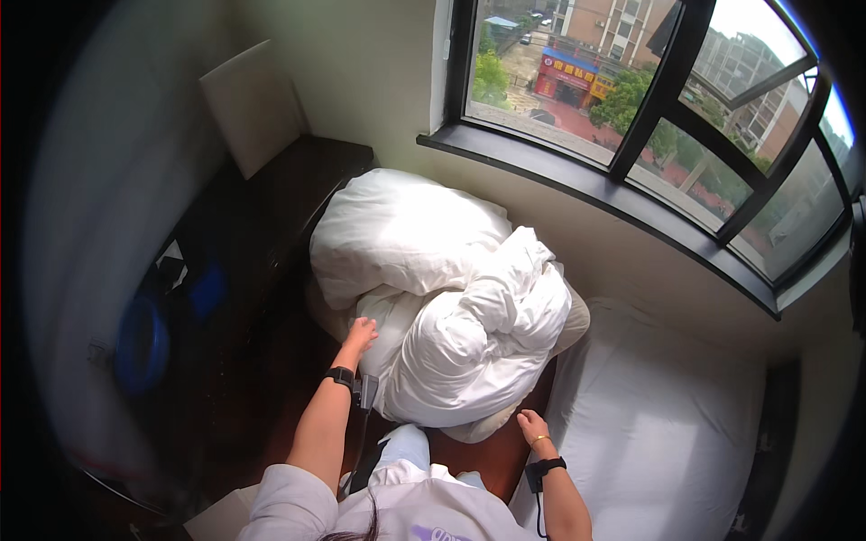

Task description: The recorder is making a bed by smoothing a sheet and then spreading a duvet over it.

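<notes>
A bulky white duvet [467, 324] lies bunched in front of me, heaped on a beige padded seat [577, 321] that is mostly hidden beneath it. My left hand [363, 333] is at the duvet's left side, fingers loosely bent and apart, with nothing seen in it. Whether it touches the cloth is hard to tell. Low on the right, my right hand [533, 425] hovers between the duvet and a bed or mattress with a white sheet [649, 406]. Its fingers curl inward, their tips unclear, and no object shows in it.
Along the left runs a dark desk [270, 196] with a pale upright panel [250, 108] on it. A blue basin [142, 343] stands lower left in shadow. The black window sill [541, 172] crosses the wall beyond the duvet. Dark reddish flooring [467, 460] shows near my legs.
</notes>
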`<control>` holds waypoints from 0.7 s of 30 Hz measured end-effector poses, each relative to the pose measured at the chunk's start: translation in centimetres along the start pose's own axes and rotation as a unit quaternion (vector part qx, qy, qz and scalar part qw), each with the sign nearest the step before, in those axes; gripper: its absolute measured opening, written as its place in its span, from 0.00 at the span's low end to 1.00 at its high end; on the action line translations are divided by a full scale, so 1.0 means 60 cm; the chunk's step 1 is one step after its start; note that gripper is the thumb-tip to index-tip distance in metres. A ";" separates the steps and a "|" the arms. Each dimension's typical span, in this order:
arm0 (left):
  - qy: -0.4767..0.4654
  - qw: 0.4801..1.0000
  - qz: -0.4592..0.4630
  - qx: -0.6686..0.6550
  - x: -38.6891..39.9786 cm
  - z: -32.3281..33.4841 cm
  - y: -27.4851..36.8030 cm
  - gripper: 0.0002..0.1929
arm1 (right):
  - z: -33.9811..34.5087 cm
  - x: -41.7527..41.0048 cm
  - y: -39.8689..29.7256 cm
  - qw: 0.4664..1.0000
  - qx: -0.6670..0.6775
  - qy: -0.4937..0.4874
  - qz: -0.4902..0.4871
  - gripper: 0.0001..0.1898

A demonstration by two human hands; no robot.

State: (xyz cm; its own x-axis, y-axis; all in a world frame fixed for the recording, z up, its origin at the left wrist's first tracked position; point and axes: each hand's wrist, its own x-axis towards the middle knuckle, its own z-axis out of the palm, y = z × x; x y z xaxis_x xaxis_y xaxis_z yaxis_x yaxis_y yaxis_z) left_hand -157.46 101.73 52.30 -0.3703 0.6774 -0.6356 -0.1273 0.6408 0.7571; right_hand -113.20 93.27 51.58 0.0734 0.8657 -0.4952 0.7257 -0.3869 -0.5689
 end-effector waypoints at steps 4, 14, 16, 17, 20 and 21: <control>0.056 0.995 -0.039 -0.075 0.124 0.000 0.099 0.41 | 0.011 0.066 -0.104 1.000 -0.014 0.013 0.000 0.23; 0.139 0.943 -0.074 -0.293 0.310 0.038 0.254 0.42 | 0.044 0.249 -0.332 0.963 -0.050 0.235 -0.123 0.38; 0.137 0.942 -0.049 -0.301 0.351 0.023 0.234 0.39 | 0.040 0.296 -0.362 0.961 -0.045 0.255 -0.099 0.40; 0.138 0.939 -0.022 -0.315 0.371 0.019 0.221 0.36 | 0.038 0.318 -0.375 0.958 -0.043 0.272 -0.081 0.43; 0.134 0.947 -0.057 -0.285 0.388 0.006 0.201 0.27 | 0.026 0.364 -0.404 0.965 -0.011 0.257 0.057 0.48; 0.103 0.954 -0.044 -0.278 0.391 -0.003 0.191 0.25 | 0.030 0.380 -0.404 0.964 -0.009 0.258 0.062 0.48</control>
State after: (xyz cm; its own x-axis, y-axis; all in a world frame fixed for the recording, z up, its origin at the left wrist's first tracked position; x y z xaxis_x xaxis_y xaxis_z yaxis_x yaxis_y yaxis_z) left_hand -167.79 124.92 46.09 -0.5019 0.5070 -0.7007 -0.6140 0.3618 0.7015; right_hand -130.39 121.83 52.90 0.4868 0.8581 -0.1636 0.7015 -0.4956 -0.5120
